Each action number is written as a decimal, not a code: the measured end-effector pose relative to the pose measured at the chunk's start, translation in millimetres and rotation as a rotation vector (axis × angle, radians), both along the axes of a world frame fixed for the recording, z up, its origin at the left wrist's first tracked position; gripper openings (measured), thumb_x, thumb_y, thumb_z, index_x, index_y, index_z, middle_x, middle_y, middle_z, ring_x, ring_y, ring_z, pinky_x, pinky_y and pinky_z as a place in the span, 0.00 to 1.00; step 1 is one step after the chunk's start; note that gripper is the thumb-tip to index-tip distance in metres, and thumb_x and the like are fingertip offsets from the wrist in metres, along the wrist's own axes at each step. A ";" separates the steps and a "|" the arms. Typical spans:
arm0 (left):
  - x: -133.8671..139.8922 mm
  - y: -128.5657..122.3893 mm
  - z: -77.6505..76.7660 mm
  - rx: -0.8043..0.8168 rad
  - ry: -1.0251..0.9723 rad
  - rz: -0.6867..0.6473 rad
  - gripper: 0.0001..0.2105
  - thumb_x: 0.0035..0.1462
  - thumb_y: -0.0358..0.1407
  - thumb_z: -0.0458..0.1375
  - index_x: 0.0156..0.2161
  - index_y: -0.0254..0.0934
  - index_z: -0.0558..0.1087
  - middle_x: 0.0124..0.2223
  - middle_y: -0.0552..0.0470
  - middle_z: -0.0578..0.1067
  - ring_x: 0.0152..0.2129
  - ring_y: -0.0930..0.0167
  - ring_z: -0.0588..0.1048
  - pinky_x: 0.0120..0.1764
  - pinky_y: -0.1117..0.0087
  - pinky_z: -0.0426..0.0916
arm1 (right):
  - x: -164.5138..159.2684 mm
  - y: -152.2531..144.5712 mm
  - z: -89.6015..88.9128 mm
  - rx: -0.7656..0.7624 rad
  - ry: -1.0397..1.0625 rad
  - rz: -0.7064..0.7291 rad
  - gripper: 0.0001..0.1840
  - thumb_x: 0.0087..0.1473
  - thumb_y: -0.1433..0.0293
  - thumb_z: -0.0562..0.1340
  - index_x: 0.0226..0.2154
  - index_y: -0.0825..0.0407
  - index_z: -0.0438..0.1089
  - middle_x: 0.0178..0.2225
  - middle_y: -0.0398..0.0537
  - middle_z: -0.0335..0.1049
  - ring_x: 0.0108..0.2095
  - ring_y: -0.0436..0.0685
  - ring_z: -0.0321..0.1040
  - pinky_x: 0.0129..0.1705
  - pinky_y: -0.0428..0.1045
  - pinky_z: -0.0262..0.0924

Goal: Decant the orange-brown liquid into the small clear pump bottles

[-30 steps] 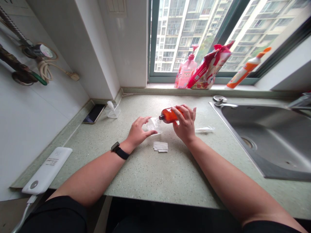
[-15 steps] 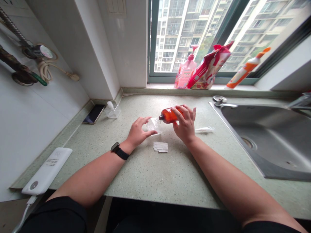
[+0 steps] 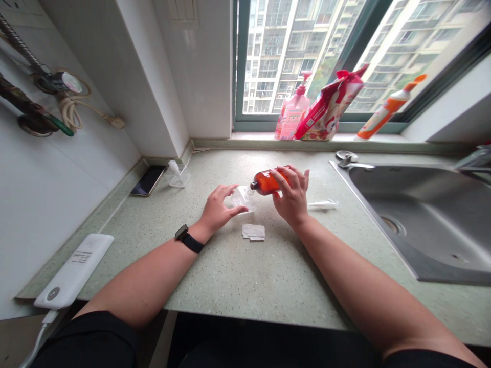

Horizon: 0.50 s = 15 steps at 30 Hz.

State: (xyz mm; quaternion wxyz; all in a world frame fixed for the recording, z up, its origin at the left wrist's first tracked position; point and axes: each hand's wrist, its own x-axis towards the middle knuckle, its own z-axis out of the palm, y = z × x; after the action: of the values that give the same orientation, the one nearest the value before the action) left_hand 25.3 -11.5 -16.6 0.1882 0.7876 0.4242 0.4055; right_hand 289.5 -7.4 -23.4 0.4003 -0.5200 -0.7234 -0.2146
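My right hand (image 3: 292,194) is wrapped round an amber bottle (image 3: 266,183) that lies tipped nearly level, its uncapped dark neck pointing left. Right at the neck is a clear plastic container (image 3: 242,198), steadied by my left hand (image 3: 220,208) with thumb and fingers on either side. Whether liquid is flowing between the two is too small to tell. Nearer to me, a folded white tissue (image 3: 253,232) lies flat on the counter (image 3: 230,281). Beyond my left hand stands a clear box (image 3: 178,177) with a white pump top (image 3: 174,166) in it.
A phone (image 3: 148,180) lies by the left wall, and a white power bank (image 3: 74,271) with a cable sits at the left edge. A thin white wrapped item (image 3: 323,204) is right of my right hand, before the steel sink (image 3: 422,220). Bottles and a red bag (image 3: 330,110) line the sill.
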 end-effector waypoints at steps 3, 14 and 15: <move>0.1 -0.7 0.9 -0.006 0.000 0.005 0.35 0.53 0.57 0.72 0.62 0.44 0.74 0.49 0.47 0.79 0.46 0.61 0.79 0.54 0.54 0.75 | 0.4 0.5 -0.6 -0.011 -0.001 -0.007 0.47 0.56 0.80 0.62 0.71 0.30 0.55 0.64 0.47 0.67 0.69 0.70 0.58 0.75 0.79 0.37; 0.0 -0.6 1.4 0.000 0.000 0.001 0.35 0.53 0.58 0.72 0.62 0.44 0.74 0.49 0.47 0.79 0.46 0.61 0.79 0.53 0.55 0.75 | -0.4 -0.2 0.5 -0.003 -0.005 -0.006 0.47 0.56 0.81 0.61 0.71 0.30 0.54 0.64 0.48 0.67 0.69 0.71 0.58 0.74 0.80 0.37; 0.0 -0.7 1.6 0.000 0.001 0.000 0.35 0.53 0.57 0.72 0.62 0.44 0.74 0.49 0.47 0.79 0.46 0.61 0.79 0.53 0.55 0.75 | -0.4 -0.3 0.6 -0.006 -0.007 -0.009 0.47 0.56 0.80 0.61 0.71 0.30 0.54 0.64 0.48 0.67 0.69 0.71 0.58 0.74 0.80 0.38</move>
State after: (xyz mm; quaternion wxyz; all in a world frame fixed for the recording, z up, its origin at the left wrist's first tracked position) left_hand 25.2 -12.1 -15.0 0.1881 0.7877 0.4243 0.4052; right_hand 289.0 -7.7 -22.8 0.3951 -0.5238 -0.7231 -0.2159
